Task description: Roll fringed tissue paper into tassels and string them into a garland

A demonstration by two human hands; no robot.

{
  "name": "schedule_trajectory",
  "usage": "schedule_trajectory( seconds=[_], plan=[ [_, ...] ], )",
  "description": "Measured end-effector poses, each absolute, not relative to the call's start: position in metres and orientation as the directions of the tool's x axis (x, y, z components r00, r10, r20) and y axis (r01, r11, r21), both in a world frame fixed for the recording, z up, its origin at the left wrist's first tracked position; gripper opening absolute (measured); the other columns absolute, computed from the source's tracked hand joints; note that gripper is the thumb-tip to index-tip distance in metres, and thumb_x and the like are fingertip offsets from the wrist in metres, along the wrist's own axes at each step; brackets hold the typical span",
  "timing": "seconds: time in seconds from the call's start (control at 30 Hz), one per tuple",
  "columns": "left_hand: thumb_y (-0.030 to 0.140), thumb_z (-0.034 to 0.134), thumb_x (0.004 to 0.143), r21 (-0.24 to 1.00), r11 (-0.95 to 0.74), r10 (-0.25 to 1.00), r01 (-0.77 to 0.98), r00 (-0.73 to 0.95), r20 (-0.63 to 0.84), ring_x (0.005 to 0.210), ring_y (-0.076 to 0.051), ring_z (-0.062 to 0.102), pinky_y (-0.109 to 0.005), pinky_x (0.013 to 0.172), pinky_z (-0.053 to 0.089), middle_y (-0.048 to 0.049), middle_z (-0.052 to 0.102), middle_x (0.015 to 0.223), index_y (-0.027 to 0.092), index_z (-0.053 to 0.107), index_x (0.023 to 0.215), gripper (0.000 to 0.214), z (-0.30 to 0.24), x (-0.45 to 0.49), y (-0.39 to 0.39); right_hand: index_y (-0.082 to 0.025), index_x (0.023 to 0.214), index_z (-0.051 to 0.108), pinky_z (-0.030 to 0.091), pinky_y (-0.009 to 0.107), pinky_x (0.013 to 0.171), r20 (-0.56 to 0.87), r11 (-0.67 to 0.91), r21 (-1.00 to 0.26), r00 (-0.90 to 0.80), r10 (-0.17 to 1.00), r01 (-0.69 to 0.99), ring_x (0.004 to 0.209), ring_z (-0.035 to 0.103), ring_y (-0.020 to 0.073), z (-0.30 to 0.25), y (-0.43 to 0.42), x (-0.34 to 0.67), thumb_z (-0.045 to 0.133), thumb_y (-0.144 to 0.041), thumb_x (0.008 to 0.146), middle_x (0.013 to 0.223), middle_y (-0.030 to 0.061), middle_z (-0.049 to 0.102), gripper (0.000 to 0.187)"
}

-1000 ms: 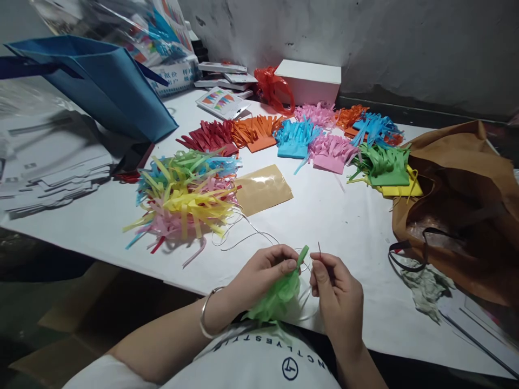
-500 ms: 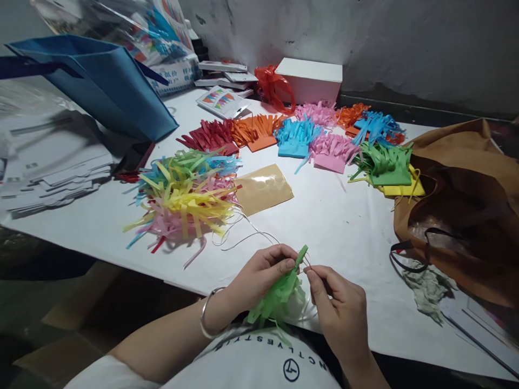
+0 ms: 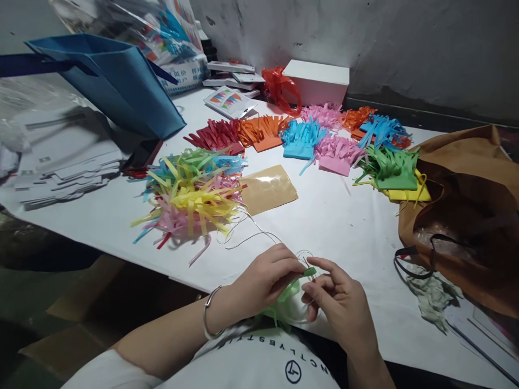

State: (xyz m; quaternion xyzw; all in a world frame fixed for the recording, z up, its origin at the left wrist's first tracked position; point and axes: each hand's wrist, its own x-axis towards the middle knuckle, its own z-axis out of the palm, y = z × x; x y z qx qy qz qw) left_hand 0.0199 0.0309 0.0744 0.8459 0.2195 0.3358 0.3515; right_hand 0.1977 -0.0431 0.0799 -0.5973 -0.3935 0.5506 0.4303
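Note:
A green paper tassel (image 3: 288,298) hangs at the near table edge, its twisted top pinched in my left hand (image 3: 265,281). My right hand (image 3: 338,302) sits just right of it, fingers curled and pinched at the tassel's tip, where a thin clear string (image 3: 259,235) loops round. That string runs back across the white table (image 3: 340,221) to a heap of mixed-colour tassels (image 3: 190,194). A silver bangle is on my left wrist.
Fringed paper sheets in red (image 3: 217,135), orange, blue (image 3: 302,139), pink, green (image 3: 389,166) and yellow lie in a row. A tan packet (image 3: 267,188), white box (image 3: 317,82), blue bag (image 3: 117,81), brown bag (image 3: 466,210) and grey card stack (image 3: 65,173) surround them.
The tassel's top has tipped from upright to lying sideways between my hands. My right hand closed in from apart, and the small dark-red tip it held is no longer visible.

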Motion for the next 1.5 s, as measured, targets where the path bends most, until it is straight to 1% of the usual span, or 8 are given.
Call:
schedule_trajectory(
  seconds=[0.17,0.33,0.47,0.73,0.83,1.07,1.3,1.5],
  plan=[
    [0.013,0.047,0.098,0.638,-0.749,0.555,0.179,0.696,0.456,0.081,-0.018,0.055,-0.029,0.074,0.047,-0.0091,0.067,0.087,0.014,0.062,0.103,0.016,0.076,0.019,0.031,-0.017,0.105,0.069,0.049,0.023,0.049,-0.388,-0.383,-0.914,0.012,0.922,-0.134,0.041,0.059,0.0115,0.072,-0.040,0.198,0.075,-0.049,0.079,0.059,-0.0020,0.067,0.042],
    [0.010,0.047,0.095,0.548,-0.803,0.518,0.233,0.727,0.450,0.079,-0.019,0.055,-0.031,0.075,0.045,-0.0080,0.065,0.085,0.015,0.063,0.101,0.018,0.074,0.011,0.033,-0.017,0.118,0.067,0.053,0.025,0.053,-0.392,-0.391,-0.920,0.049,0.919,-0.022,0.043,0.060,0.0132,0.068,-0.038,0.198,0.075,-0.051,0.078,0.058,-0.0022,0.067,0.053],
    [0.016,0.045,0.099,0.675,-0.722,0.555,0.152,0.710,0.433,0.080,-0.018,0.057,-0.030,0.076,0.046,-0.0091,0.066,0.086,0.014,0.062,0.108,0.019,0.076,0.004,0.034,-0.017,0.118,0.067,0.054,0.025,0.058,-0.372,-0.377,-0.922,0.064,0.926,0.094,0.047,0.062,0.0134,0.070,-0.035,0.196,0.074,-0.050,0.079,0.060,-0.0019,0.067,0.051],
    [0.028,0.044,0.102,0.891,-0.454,0.592,0.003,0.749,0.299,0.082,-0.017,0.060,-0.028,0.078,0.049,-0.0082,0.067,0.085,0.018,0.067,0.099,0.026,0.079,-0.006,0.039,-0.016,0.099,0.068,0.047,0.023,0.044,-0.447,-0.453,-0.883,-0.072,0.891,-0.120,0.037,0.059,0.0139,0.072,-0.031,0.188,0.081,-0.047,0.071,0.055,-0.0012,0.066,0.044],
    [0.026,0.043,0.102,0.883,-0.469,0.588,0.025,0.755,0.292,0.083,-0.017,0.060,-0.029,0.078,0.049,-0.0086,0.068,0.087,0.018,0.067,0.099,0.026,0.076,-0.008,0.039,-0.017,0.090,0.066,0.048,0.023,0.045,-0.444,-0.447,-0.888,-0.056,0.894,-0.103,0.039,0.061,0.0144,0.073,-0.033,0.186,0.081,-0.045,0.072,0.057,-0.0008,0.067,0.037],
    [0.020,0.041,0.101,0.806,-0.590,0.582,0.045,0.716,0.386,0.085,-0.020,0.058,-0.031,0.076,0.048,-0.0107,0.065,0.088,0.017,0.066,0.105,0.026,0.076,-0.010,0.038,-0.019,0.097,0.064,0.053,0.025,0.054,-0.420,-0.417,-0.901,-0.006,0.908,-0.119,0.044,0.064,0.0146,0.075,-0.039,0.184,0.080,-0.042,0.074,0.059,-0.0034,0.068,0.036],
    [0.020,0.043,0.101,0.851,-0.520,0.653,0.069,0.674,0.344,0.087,-0.018,0.059,-0.030,0.078,0.049,-0.0099,0.065,0.089,0.016,0.067,0.104,0.025,0.075,-0.009,0.036,-0.022,0.104,0.064,0.056,0.021,0.057,-0.295,-0.314,-0.941,0.148,0.944,0.129,0.049,0.067,0.0144,0.073,-0.048,0.179,0.076,-0.045,0.078,0.061,-0.0045,0.069,0.036],
    [0.024,0.041,0.102,0.811,-0.583,0.580,0.034,0.717,0.387,0.085,-0.019,0.058,-0.031,0.077,0.048,-0.0110,0.066,0.088,0.016,0.067,0.105,0.026,0.071,-0.004,0.034,-0.026,0.118,0.066,0.056,0.022,0.061,-0.124,-0.159,-0.907,0.113,0.986,0.389,0.052,0.068,0.0144,0.073,-0.047,0.184,0.072,-0.043,0.082,0.061,-0.0057,0.069,0.040]
  ],
)
